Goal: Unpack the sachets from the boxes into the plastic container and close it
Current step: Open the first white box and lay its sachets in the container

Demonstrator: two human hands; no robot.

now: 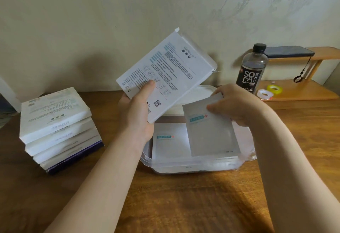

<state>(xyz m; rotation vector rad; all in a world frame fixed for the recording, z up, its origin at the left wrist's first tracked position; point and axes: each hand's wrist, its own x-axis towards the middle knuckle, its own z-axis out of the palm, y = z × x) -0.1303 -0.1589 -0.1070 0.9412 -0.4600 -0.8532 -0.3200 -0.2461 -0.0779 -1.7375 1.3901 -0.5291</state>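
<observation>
My left hand grips a flat white printed box by its lower corner and holds it tilted in the air, its far flap open. My right hand pinches the top of a stack of white sachets and holds it over the clear plastic container, the stack's lower edge inside it. Another sachet with a teal label lies flat in the container's left half. The white lid rests behind the container, partly hidden by the box.
A leaning stack of several white boxes sits on the wooden table at the left. At the back right stand a soda bottle, two tape rolls and a wooden shelf with a phone on top.
</observation>
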